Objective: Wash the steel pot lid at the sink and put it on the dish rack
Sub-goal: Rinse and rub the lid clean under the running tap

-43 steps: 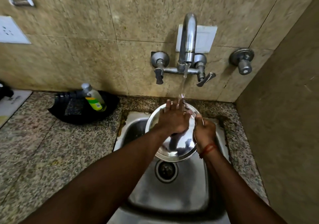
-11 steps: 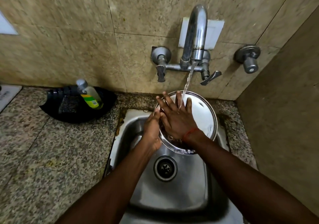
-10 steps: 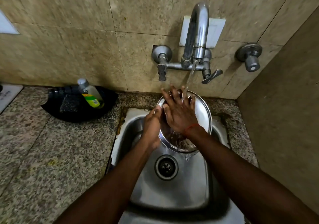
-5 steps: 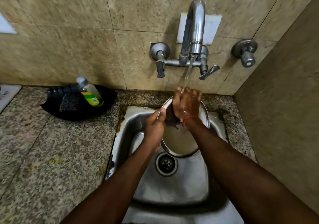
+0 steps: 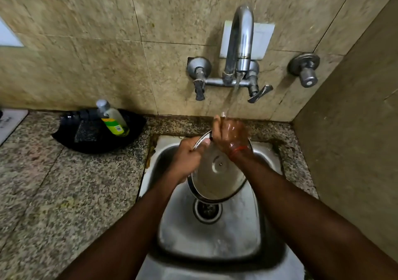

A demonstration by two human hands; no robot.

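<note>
The round steel pot lid is held tilted over the steel sink, its inner face towards me with a small rivet at its centre. My left hand grips the lid's left rim, thumb on top. My right hand is curled over the lid's far top edge, wet, right under the water stream from the tap. The far side of the lid is hidden. No dish rack is in view.
A black tray holding a dish-soap bottle and a dark scrub pad sits on the granite counter left of the sink. A separate wall valve is at the right. A tiled side wall closes off the right.
The lid has tipped more upright. My right hand went from flat on its face to curled over the top edge under the water. My left hand kept its grip on the left rim.
</note>
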